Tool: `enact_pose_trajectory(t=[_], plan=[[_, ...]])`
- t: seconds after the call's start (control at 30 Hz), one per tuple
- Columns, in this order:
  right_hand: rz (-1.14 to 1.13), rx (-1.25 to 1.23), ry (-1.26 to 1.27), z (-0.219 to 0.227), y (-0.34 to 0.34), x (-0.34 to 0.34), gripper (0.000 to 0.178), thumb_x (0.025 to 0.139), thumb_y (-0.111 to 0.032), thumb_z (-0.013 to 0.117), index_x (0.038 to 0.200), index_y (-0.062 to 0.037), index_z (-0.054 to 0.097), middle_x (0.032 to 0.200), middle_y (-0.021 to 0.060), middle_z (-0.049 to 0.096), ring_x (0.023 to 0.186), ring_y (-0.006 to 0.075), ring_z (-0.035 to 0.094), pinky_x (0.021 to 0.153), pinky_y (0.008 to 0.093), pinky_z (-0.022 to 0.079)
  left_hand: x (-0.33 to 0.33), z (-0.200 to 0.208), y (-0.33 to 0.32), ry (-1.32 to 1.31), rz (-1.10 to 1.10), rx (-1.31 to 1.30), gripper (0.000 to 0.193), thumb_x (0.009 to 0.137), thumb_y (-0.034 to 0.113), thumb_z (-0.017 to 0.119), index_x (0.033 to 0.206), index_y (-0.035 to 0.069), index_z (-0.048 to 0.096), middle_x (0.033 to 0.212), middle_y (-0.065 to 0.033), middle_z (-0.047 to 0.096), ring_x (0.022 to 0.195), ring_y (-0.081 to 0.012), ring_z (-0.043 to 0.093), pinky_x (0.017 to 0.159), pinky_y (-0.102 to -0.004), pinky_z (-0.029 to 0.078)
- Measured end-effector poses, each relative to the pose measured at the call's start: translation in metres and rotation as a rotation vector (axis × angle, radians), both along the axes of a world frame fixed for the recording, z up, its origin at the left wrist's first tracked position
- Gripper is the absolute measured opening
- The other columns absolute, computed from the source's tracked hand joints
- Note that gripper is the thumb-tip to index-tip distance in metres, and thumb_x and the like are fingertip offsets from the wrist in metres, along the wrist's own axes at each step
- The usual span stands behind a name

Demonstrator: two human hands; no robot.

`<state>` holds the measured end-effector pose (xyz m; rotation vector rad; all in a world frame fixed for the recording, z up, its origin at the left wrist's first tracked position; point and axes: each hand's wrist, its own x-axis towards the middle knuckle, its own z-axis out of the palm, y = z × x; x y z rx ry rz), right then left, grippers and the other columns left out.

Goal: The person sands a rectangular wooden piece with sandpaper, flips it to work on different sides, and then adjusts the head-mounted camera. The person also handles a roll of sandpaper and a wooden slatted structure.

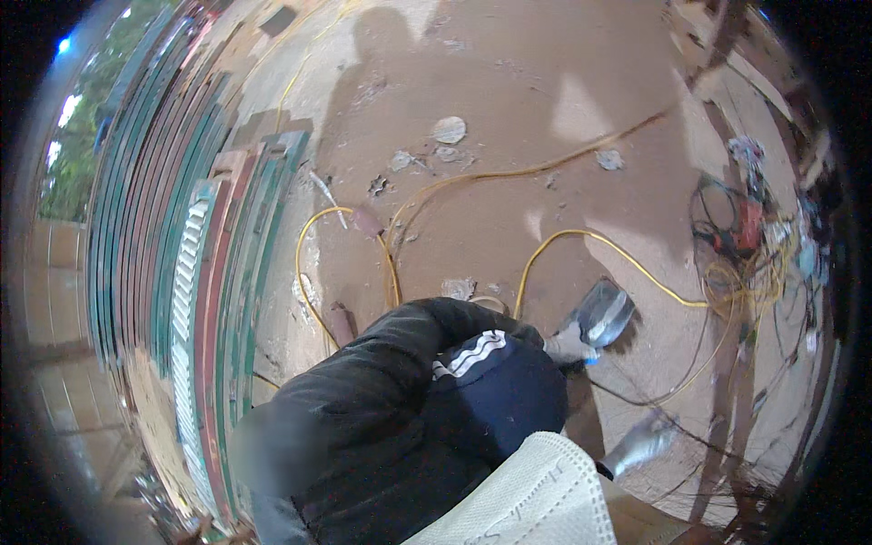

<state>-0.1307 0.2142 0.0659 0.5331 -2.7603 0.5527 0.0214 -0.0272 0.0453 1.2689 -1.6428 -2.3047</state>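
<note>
My left arm, in a black sleeve, bends across in front of my dark blue trouser knee with white stripes. The sleeve's end is lost behind the knee, so my left hand's fingers cannot be made out. Just past it lies a grey shape against a dark, glossy, boxy thing; whether they touch my hand is unclear. Lower right, what looks like my right hand, silvery grey and gloved, is smeared by motion beyond a dark cuff. Nothing can be made out in it.
Green and red metal bars are stacked along the left. A yellow cable loops over the brown floor, joined at a reddish connector. At right lie a red power tool and tangled cables. A white mask covers the lower edge.
</note>
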Motion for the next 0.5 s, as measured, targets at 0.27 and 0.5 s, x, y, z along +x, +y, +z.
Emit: enact_pose_trajectory(t=[0.27,0.5], plan=[[0.502,-0.158,-0.386,0.057,-0.068,0.031,0.034,0.085,-0.024,0.058,0.114,-0.0058,0.057,0.106,0.0172,0.060,0.094,0.0302,0.059,0.081,0.0382,0.047,0.027,0.078,-0.087,0.233,-0.237,0.323,0.022,0.085,0.027,0.054,0.084,0.005,0.059,0.069,-0.0037,0.056,0.054,-0.0140,0.051,0.048,-0.0281,0.042],[0.600,-0.537,-0.516,0.119,-0.157,0.036,0.036,0.084,-0.017,0.061,0.117,-0.0042,0.053,0.091,0.0144,0.058,0.082,0.0257,0.060,0.072,0.0356,0.048,0.037,0.099,-0.093,0.535,-0.082,0.568,0.019,0.085,0.015,0.054,0.098,0.003,0.047,0.068,-0.0022,0.043,0.063,-0.0153,0.044,0.058,-0.0284,0.038]])
